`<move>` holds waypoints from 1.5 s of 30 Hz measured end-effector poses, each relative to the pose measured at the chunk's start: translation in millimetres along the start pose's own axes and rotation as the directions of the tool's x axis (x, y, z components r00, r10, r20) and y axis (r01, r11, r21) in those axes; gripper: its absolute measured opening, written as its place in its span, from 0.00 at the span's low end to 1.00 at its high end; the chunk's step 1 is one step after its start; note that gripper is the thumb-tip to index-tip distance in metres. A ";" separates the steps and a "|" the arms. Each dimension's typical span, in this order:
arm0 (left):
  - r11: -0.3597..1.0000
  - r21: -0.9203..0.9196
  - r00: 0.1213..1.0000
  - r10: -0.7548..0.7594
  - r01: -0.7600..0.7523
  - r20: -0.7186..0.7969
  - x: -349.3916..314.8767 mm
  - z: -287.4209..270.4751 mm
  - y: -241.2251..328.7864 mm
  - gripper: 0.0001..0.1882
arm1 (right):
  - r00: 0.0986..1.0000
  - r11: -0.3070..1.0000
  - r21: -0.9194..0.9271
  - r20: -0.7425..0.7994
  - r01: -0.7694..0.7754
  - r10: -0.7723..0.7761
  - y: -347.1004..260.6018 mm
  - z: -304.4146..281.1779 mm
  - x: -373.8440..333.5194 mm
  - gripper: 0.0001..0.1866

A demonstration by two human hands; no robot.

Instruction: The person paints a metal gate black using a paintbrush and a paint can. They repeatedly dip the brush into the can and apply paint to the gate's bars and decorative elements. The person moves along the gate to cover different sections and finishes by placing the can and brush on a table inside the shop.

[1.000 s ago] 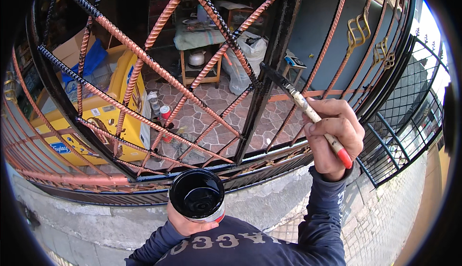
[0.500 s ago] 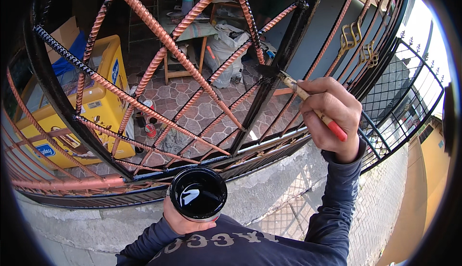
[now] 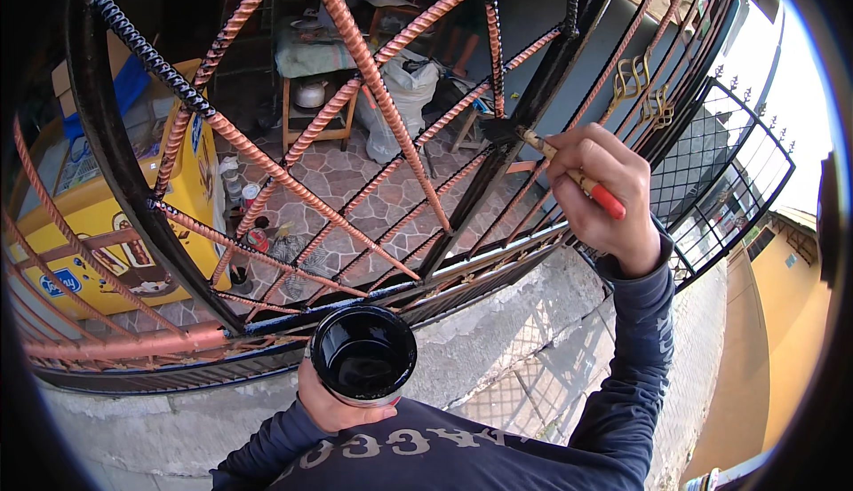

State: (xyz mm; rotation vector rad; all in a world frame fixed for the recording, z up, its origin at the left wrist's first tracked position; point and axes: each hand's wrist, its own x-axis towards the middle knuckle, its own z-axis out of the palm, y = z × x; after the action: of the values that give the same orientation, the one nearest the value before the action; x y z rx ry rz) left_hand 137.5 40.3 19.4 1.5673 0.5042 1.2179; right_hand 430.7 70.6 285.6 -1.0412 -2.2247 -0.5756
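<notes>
Two bare hands are at work before a barred grille: the left hand (image 3: 330,405) wraps round the lower side of an open can (image 3: 411,358), its thumb along the near side, while the right hand (image 3: 600,180) pinches a paintbrush (image 3: 538,143) between thumb and fingers. Glossy black paint (image 3: 365,369) lies inside the can, which sits upright near the chest of the dark shirt (image 3: 418,442), its mouth facing up. Pale wood shows on the brush handle, ending in a red tip that points down and to the right; the dark bristles (image 3: 503,132) appear to rest against a black upright (image 3: 475,198), close to where slanting bars join it. Twisted bars (image 3: 402,138) cross in diamonds to the left of that upright, many coppery, some coated partly or wholly in black. Behind them stand a yellow chest freezer (image 3: 124,255) at left and, farther back, a small wooden bench (image 3: 318,136) with a cloth (image 3: 311,57) over its top and a kettle (image 3: 310,94) beneath. A whitish sack (image 3: 404,100) slumps beside it on the stone-patterned floor (image 3: 351,211). Off to the right, a black lattice gate (image 3: 711,191) stands outside, near an orange wall (image 3: 786,331).
</notes>
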 end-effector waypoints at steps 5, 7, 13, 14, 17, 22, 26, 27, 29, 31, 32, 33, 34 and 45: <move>0.996 -0.058 0.998 -0.060 0.062 0.031 -4.2 -11.2 9.2 0.52 | 0.993 0.993 0.008 0.002 0.119 -0.119 -8.4 6.1 -3.3 0.08; 0.998 -0.035 0.997 -0.060 0.061 0.046 -4.7 -15.7 10.9 0.52 | 1.000 0.997 -0.067 0.006 -0.028 0.028 -7.7 8.8 -4.5 0.08; 0.995 -0.080 0.998 -0.051 0.054 0.040 -7.3 -29.4 5.0 0.52 | 0.989 0.990 0.020 0.052 0.137 -0.137 -10.1 10.5 0.4 0.09; 0.995 -0.075 0.996 -0.065 0.070 0.061 -7.9 -33.3 4.2 0.52 | 0.998 0.998 -0.023 -0.006 0.056 -0.056 -10.5 13.1 3.2 0.08; 0.999 -0.030 0.998 -0.008 0.010 0.063 -12.8 -39.4 2.5 0.52 | 0.941 0.996 0.048 -0.329 -0.072 0.084 -15.1 17.8 1.8 0.08; 0.999 -0.043 0.997 -0.025 0.028 0.068 -12.4 -48.8 2.9 0.53 | 0.988 0.993 -0.087 -0.143 -0.073 0.060 -11.0 28.4 -15.5 0.08; 0.998 -0.013 0.987 -0.059 0.061 0.152 -12.1 -52.4 6.9 0.51 | 0.868 0.982 0.102 -0.458 -0.161 0.190 -13.4 33.2 -28.0 0.09; 0.995 -0.067 0.989 -0.068 0.077 0.132 -11.1 -50.9 6.3 0.50 | 0.817 0.979 0.117 -0.540 -0.165 0.202 -19.1 47.6 -31.8 0.09; 0.999 -0.017 0.989 -0.045 0.048 0.140 -8.7 -51.9 4.8 0.49 | 0.760 0.980 0.037 -0.625 -0.197 0.176 -31.5 84.1 -36.4 0.09; 0.998 -0.012 0.992 -0.064 0.066 0.104 -8.7 -50.0 2.5 0.49 | 0.773 0.969 -0.073 -0.618 -0.237 0.142 -43.2 136.8 -45.5 0.10; 0.999 0.000 0.996 -0.040 0.040 0.075 -9.2 -49.3 1.5 0.50 | 0.812 0.961 -0.108 -0.564 -0.254 0.151 -46.5 159.4 -50.1 0.10; 1.000 0.013 0.999 -0.013 0.013 0.048 -10.2 -48.7 0.2 0.50 | 0.741 0.965 -0.034 -0.648 -0.260 0.177 -48.0 171.6 -55.5 0.10; 0.999 0.045 1.000 0.015 -0.016 0.016 -11.8 -47.7 -1.6 0.51 | 0.723 0.962 0.016 -0.657 -0.271 0.214 -49.2 181.1 -57.9 0.11; 0.995 -0.081 0.997 -0.060 0.056 -0.047 -27.7 -56.8 -18.5 0.55 | 0.503 0.952 0.202 -0.812 -0.231 0.294 -71.8 203.7 -35.9 0.14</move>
State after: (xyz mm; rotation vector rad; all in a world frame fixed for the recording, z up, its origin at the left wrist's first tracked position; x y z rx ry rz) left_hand 81.1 51.3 -12.7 1.4492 0.5232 1.2205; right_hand 322.5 132.0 105.3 -0.7870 -1.1785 -0.6677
